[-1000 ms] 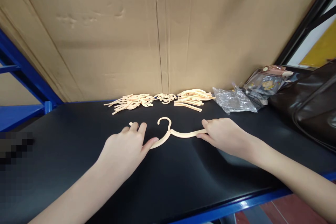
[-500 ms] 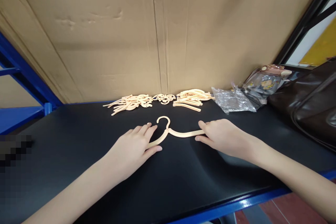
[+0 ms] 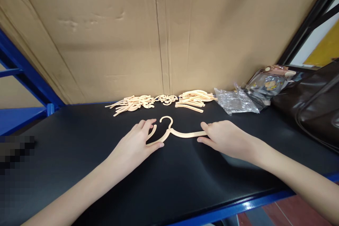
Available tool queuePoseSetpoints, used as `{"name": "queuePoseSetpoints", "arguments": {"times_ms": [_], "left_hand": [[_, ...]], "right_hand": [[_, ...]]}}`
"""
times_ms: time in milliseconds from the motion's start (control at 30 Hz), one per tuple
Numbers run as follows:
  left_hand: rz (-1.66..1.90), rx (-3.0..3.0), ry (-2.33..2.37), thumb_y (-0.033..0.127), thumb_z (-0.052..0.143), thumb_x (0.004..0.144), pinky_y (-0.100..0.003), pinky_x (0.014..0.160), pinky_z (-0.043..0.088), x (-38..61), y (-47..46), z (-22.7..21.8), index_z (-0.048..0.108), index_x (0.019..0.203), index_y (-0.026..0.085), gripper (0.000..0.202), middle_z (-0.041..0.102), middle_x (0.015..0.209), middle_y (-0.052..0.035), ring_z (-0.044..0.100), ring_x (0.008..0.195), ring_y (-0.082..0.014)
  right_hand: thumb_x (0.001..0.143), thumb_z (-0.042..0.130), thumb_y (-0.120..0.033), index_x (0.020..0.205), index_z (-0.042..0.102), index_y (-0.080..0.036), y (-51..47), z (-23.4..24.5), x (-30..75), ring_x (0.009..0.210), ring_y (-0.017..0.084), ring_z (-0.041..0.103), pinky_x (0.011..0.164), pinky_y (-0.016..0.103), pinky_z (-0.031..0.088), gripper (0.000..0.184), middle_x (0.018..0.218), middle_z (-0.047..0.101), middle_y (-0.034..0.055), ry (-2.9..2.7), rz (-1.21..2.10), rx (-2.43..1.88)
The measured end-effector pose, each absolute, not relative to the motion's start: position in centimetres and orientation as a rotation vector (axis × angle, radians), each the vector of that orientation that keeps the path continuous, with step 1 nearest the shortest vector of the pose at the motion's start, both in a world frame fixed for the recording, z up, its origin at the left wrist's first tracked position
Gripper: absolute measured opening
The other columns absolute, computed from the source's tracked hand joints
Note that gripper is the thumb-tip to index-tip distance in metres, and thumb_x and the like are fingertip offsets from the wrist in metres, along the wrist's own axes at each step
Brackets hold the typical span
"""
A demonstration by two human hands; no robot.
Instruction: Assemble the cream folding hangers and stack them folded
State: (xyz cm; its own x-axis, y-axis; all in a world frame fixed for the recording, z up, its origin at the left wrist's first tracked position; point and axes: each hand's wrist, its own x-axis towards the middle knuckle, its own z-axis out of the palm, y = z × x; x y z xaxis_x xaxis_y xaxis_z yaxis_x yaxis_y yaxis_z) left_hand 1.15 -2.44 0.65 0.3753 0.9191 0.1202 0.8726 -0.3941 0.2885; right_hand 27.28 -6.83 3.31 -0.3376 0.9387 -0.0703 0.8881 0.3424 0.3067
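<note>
In the middle of the black table lies a cream-coloured clothes hanger [image 3: 184,135], its hook pointing away from me. My left hand [image 3: 136,137] is closed on the hanger's left arm, with the thumb along the near side. A short curved cream piece [image 3: 152,132] sticks up beside its fingers; whether it joins the hanger's arm is hidden by the hand. Out on the right arm's end, my right hand [image 3: 222,136] grips with thumb and fingers, covering the tip.
Along the back lie a pile of hook-ended cream parts [image 3: 134,103], a few small hooks [image 3: 166,99] and a pile of curved strips [image 3: 194,98]. Clear plastic bags [image 3: 235,100] and a dark brown bag [image 3: 312,102] sit at the right. A cardboard wall [image 3: 106,42] stands behind.
My left hand's fingers have shifted on the left arm, and a curved piece now shows sticking up beside them. The right hand keeps its hold in place.
</note>
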Motion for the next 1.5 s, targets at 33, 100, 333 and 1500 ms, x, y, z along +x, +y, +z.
{"name": "queuePoseSetpoints", "arguments": {"times_ms": [33, 100, 333, 1500], "left_hand": [[0.39, 2.439, 1.651, 0.05, 0.058, 0.082, -0.04, 0.091, 0.047, 1.1, -2.4, 0.7, 0.04, 0.137, 0.02, 0.065, 0.057, 0.123, -0.01, 0.055, 0.112, -0.0295], [0.369, 2.428, 1.686, 0.051, 0.058, 0.082, -0.041, 0.092, 0.046, 1.1, -2.3, 0.8, 0.041, 0.136, 0.018, 0.065, 0.059, 0.121, -0.0106, 0.056, 0.111, -0.0302], [0.365, 2.46, 1.575, 0.036, 0.055, 0.086, -0.04, 0.092, 0.044, 1.1, -2.0, 0.8, 0.048, 0.129, 0.025, 0.046, 0.061, 0.11, -0.0044, 0.056, 0.105, -0.0251], [0.274, 2.835, 1.213, 0.021, 0.043, 0.097, -0.041, 0.093, 0.047, 2.8, -3.3, 0.3, 0.058, 0.119, 0.024, 0.027, 0.056, 0.126, -0.0033, 0.054, 0.11, -0.0225]], "right_hand": [[0.099, 0.042, -0.039, 0.094, 0.055, -0.014, -6.8, 3.3, 27.3, 0.068, 0.026, 0.068, 0.049, 0.03, 0.024, 0.029, 0.074, 0.068, 0.0063, 2.372, 0.308, 1.65], [0.099, 0.043, -0.039, 0.094, 0.055, -0.014, -6.8, 3.3, 27.3, 0.069, 0.026, 0.068, 0.049, 0.031, 0.026, 0.028, 0.074, 0.068, 0.0061, 2.374, 0.299, 1.653], [0.099, 0.042, -0.039, 0.095, 0.056, -0.014, -6.8, 3.1, 27.3, 0.067, 0.027, 0.068, 0.048, 0.031, 0.025, 0.029, 0.073, 0.068, 0.0059, 2.389, 0.322, 1.645], [0.097, 0.045, -0.041, 0.096, 0.057, -0.014, -6.4, 2.6, 26.7, 0.074, 0.025, 0.066, 0.055, 0.03, 0.034, 0.03, 0.08, 0.066, 0.0061, 2.454, 0.356, 1.703]]}}
